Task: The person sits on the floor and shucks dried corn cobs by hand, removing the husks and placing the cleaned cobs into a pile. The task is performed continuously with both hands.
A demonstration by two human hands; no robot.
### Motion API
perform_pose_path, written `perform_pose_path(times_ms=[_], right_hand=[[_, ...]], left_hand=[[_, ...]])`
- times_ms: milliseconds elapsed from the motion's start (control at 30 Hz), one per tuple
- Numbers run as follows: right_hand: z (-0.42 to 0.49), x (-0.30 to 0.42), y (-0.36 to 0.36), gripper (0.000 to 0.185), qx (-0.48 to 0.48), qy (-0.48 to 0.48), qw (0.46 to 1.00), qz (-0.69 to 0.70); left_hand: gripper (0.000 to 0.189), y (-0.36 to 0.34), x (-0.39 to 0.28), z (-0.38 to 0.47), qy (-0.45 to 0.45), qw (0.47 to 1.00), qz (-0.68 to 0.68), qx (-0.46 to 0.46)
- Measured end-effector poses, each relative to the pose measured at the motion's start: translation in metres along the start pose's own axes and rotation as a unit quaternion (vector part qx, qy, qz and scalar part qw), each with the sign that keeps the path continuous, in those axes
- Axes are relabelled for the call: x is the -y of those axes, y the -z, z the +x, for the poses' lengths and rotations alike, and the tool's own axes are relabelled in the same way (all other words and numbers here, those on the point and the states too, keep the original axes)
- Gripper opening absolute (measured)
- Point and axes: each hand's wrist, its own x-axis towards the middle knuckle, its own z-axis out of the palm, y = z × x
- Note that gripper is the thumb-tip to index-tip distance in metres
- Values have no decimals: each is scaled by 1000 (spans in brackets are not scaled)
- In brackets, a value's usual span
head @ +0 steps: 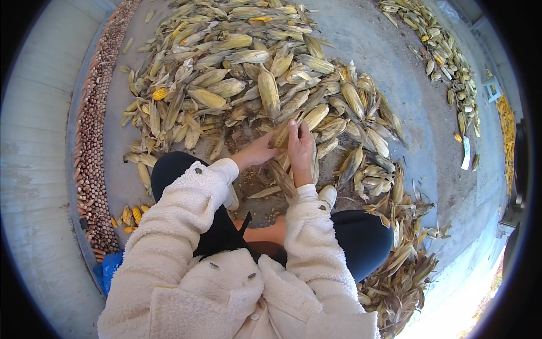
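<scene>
Both hands are together at the near edge of a big heap of unhusked corn ears (267,91). My left hand (257,150) grips the lower part of a corn ear in its dry husk (280,134). Against the same ear, my right hand (300,148) has its thumb and fingers raised near the husk; whether it pinches a leaf is hard to tell. Loose husk leaves (283,180) hang below the hands, between my wrists.
A pile of loose husks (402,271) lies right of my right knee. Several bare yellow cobs (136,215) lie left of my left knee. Stacked cobs (95,127) line the left wall. More unhusked ears (444,55) and a light blue stool (492,88) stand at the right.
</scene>
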Motion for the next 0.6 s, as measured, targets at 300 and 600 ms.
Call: perform_pose_path(times_ms=[300,600], right_hand=[[-1,6,7,29,23,-55,986,155],[-7,-9,0,27,-81,-90,993,7]], left_hand=[[69,12,-7,-5,84,993,14,85],[69,9,14,4,-9,997,-37,69]])
